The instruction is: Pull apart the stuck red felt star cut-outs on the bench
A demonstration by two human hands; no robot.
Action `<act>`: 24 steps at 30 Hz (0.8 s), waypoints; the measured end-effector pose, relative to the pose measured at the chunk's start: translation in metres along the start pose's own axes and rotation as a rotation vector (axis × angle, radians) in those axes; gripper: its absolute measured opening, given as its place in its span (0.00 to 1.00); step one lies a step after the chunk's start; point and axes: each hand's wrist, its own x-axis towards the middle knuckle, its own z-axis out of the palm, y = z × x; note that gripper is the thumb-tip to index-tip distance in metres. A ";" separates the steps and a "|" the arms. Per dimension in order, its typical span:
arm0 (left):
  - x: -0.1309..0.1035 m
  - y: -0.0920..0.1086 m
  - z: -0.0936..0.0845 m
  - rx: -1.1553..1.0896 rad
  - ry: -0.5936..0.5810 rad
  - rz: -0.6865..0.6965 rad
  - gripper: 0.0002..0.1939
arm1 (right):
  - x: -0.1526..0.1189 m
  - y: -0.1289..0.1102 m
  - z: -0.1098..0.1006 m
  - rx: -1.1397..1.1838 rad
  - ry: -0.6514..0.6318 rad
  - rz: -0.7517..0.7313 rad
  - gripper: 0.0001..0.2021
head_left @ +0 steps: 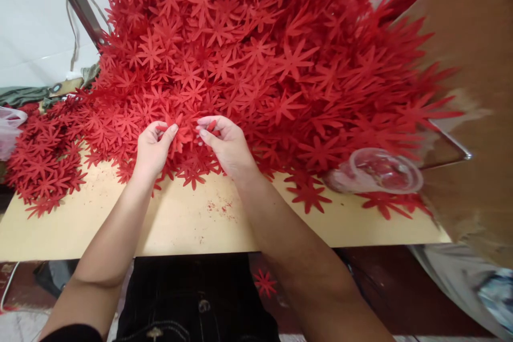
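Note:
A big heap of red star-shaped flower pieces (256, 53) covers the back of the pale table (192, 224). At its front edge my left hand (154, 147) pinches a red flower piece (180, 131) between thumb and fingers. Just to the right, my right hand (226, 144) is closed, thumb against fingers, with a bit of red between them. The hands are a short gap apart, and red petals show between them. Red crumbs lie on the tabletop below my right hand.
A clear plastic tub (385, 171) stands at the right, beside a large cardboard box (468, 91). A smaller pile of darker red pieces (44, 160) lies at the left, near a plastic bag (10, 131). One red flower (264, 283) is below the table edge.

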 end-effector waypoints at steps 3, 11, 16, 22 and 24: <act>-0.003 -0.006 0.000 0.024 0.002 -0.004 0.18 | 0.000 0.001 -0.001 -0.014 0.023 0.042 0.12; -0.007 -0.010 0.004 0.010 -0.017 -0.005 0.16 | -0.009 0.004 0.008 -0.108 -0.124 0.028 0.22; -0.008 -0.015 0.006 -0.070 -0.050 0.009 0.15 | -0.010 0.011 0.008 -0.124 -0.123 0.016 0.17; -0.005 -0.020 0.000 -0.086 0.012 0.003 0.12 | -0.007 0.008 -0.002 -0.024 -0.166 0.059 0.17; -0.003 -0.019 -0.003 -0.073 0.050 0.025 0.12 | -0.007 0.007 -0.001 0.009 -0.175 0.113 0.15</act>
